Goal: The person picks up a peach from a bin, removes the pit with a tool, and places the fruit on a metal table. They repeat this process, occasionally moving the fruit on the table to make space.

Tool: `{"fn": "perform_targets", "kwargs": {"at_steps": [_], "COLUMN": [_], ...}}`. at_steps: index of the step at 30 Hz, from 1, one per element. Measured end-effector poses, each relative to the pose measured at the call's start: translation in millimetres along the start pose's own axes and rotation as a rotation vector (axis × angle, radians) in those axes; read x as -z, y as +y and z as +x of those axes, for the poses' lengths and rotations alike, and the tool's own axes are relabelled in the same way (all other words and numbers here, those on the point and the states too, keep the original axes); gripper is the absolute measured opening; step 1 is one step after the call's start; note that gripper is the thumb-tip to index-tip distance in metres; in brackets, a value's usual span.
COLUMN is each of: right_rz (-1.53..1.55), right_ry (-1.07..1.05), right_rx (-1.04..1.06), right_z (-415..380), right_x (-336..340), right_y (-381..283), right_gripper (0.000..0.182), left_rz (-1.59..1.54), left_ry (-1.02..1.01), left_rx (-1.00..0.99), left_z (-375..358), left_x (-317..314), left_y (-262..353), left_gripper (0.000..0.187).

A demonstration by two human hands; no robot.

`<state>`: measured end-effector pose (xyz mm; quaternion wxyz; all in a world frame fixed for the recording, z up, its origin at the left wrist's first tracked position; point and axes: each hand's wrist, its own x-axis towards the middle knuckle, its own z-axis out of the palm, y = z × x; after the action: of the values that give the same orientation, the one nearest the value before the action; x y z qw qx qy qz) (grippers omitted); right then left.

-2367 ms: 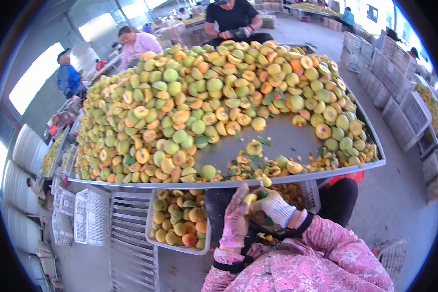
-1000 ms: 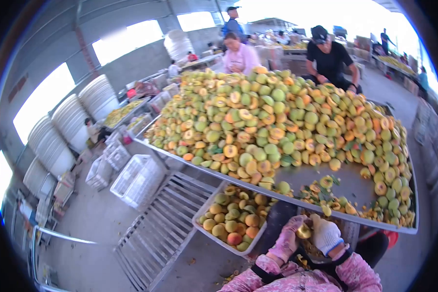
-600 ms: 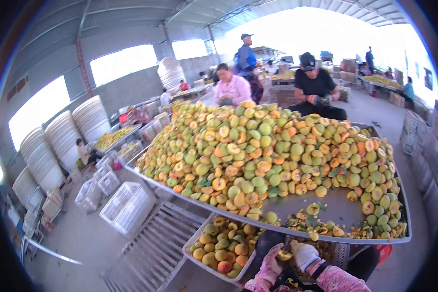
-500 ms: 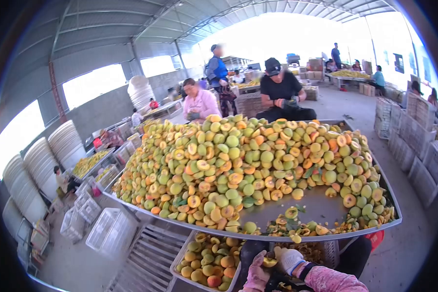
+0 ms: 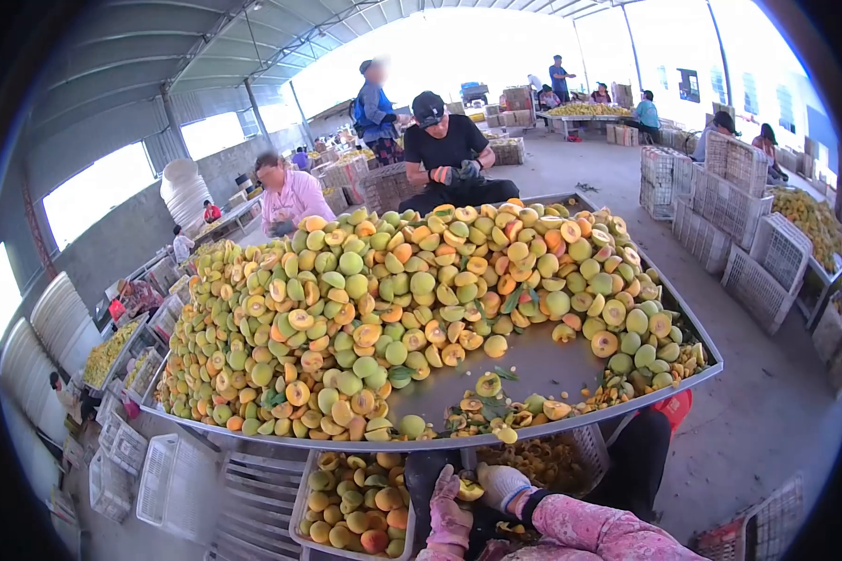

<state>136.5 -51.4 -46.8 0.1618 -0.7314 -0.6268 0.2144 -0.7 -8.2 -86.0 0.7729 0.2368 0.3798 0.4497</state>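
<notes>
My left hand (image 5: pixel 451 517), in a pink glove, is at the bottom centre, its fingers closed on a cut apricot (image 5: pixel 469 490) with yellow flesh. Right beside it, my right hand (image 5: pixel 504 486) in a white glove is curled toward the same fruit. What lies inside its grip is hidden. Both hands are over my lap, just below the front edge of a metal table (image 5: pixel 543 358). A high heap of halved green and orange apricots (image 5: pixel 346 309) covers much of that table. Left of my hands stands a crate of apricots (image 5: pixel 355 503).
Below the table edge is a basket of scraps (image 5: pixel 533 463). White crates (image 5: pixel 180 481) stand at left and stacked crates (image 5: pixel 720 201) at right. Across the table sit a person in black (image 5: pixel 444 154) and a person in pink (image 5: pixel 292 194); another person (image 5: pixel 376 117) stands behind.
The view has turned to the right, so the table and people sit further left and more crates show at right. My hands stay together at the cut apricot.
</notes>
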Motion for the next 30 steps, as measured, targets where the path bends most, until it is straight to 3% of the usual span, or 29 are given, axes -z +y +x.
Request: {"fn": "perform_targets", "kwargs": {"at_steps": [2, 4, 6, 8, 10, 12, 14, 16, 18, 21, 23, 24, 27, 28, 30], "right_rz": [0.091, 0.086, 0.062, -0.273, -0.335, -0.121, -0.212, -0.166, -0.035, 0.006, -0.104, -0.080, -0.438, -0.423, 0.081], "right_ry": [0.028, 0.082, -0.059, -0.278, -0.260, -0.107, -0.188, -0.260, -0.230, -0.390, -0.310, -0.299, -0.541, -0.434, -0.253], "right_rx": [0.015, 0.043, -0.082, -0.036, -0.007, 0.015, 0.000, -0.105, -0.228, -0.283, -0.104, -0.149, 0.301, 0.278, -0.215], "right_z": [9.6, 18.1, 24.5, 30.4, 13.3, 7.2, 3.0, -1.6, -7.7, -11.0, -32.5, -36.7, -46.1, -57.5, -51.1], "right_x": [-30.6, -51.3, -49.5, -62.8, -30.4, -39.5, -63.6, -57.0, -34.7, -18.7, -52.9, -55.0, -30.4, -46.1, -28.3], "right_y": [17.7, 30.6, 41.9, 80.4, 66.3, 81.6, 119.1, 113.0, 84.8, 70.5, 113.8, 112.4, 95.7, 109.8, 79.4], "right_gripper": [0.033, 0.034, 0.033, 0.032, 0.027, 0.029, 0.032, 0.034, 0.035, 0.042, 0.037, 0.036, 0.025, 0.031, 0.040], "left_rz": [0.065, -0.124, -0.244, -0.380, -0.457, -0.475, -0.363, 0.176, 0.332, 0.957, 1.316, 1.482, 1.667, 1.754, 2.169], "left_ry": [-0.094, -0.038, -0.075, -0.140, -0.232, -0.088, 0.071, 0.373, 0.442, 0.437, 0.382, 0.324, 0.217, 0.182, 0.287], "left_rx": [-0.016, 0.097, 0.098, 0.073, 0.003, -0.148, -0.257, -0.376, -0.396, -0.511, -0.670, -0.765, -0.717, -0.720, -0.800], "left_z": [3.3, -26.2, -31.4, -36.1, -46.5, -41.0, -24.8, -14.8, 5.7, 33.6, 59.2, 77.1, 134.1, 153.1, 173.3], "left_x": [10.4, -23.2, -22.4, -16.1, -7.7, 30.9, 72.9, 102.9, 133.6, 160.9, 160.4, 158.0, 189.2, 214.4, 230.3], "left_y": [-3.5, 23.2, 27.3, 40.7, 70.8, 96.4, 101.6, 120.1, 133.9, 168.8, 189.4, 195.6, 190.2, 178.8, 158.5], "left_gripper": [0.045, 0.043, 0.038, 0.044, 0.045, 0.048, 0.040, 0.034, 0.034, 0.036, 0.038, 0.040, 0.045, 0.049, 0.047]}}
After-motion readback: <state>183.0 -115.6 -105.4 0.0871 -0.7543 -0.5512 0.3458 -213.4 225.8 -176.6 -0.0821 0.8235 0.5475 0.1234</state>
